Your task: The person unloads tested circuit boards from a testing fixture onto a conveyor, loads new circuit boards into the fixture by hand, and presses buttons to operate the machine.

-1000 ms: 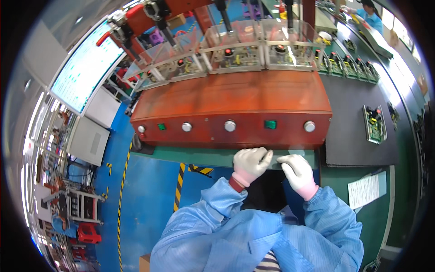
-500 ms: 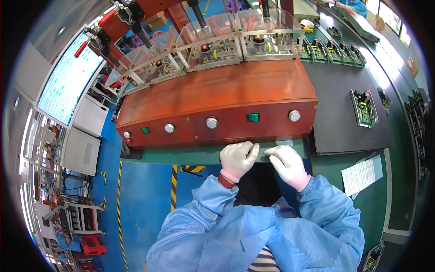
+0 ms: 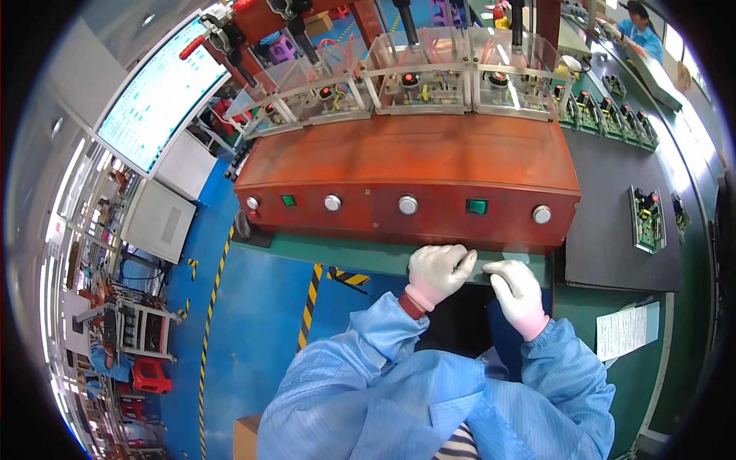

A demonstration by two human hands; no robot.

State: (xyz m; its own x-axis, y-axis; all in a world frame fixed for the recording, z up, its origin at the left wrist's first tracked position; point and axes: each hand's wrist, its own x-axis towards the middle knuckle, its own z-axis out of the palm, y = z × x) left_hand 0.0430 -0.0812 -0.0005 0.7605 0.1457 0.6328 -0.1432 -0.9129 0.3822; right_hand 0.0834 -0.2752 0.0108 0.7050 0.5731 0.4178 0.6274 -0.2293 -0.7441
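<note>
Both my hands wear white gloves with pink cuffs and rest by the green table edge, in front of a long red machine box point(image 3: 414, 153). My left hand point(image 3: 438, 272) is loosely curled, its thumb standing apart from the fingers; no object shows in it. A short gap to the right, my right hand point(image 3: 518, 293) has bent fingers pointing left and its thumb apart, also with no object visible. The box front carries round silver buttons point(image 3: 408, 205) and green switches point(image 3: 477, 206). Behind it, clear-covered fixtures point(image 3: 420, 84) contain circuit boards.
On a black mat point(image 3: 613, 230) at right lies a circuit board point(image 3: 648, 220); several more boards point(image 3: 609, 119) stand in a row behind. A paper sheet point(image 3: 621, 334) lies at the right. A lit screen point(image 3: 161, 96) stands at left. Another person point(image 3: 642, 34) is at far right.
The view has shifted, so the machine and my hands appear farther right and slightly lower. My hands keep nearly the same pose at the table edge. More of the other person shows.
</note>
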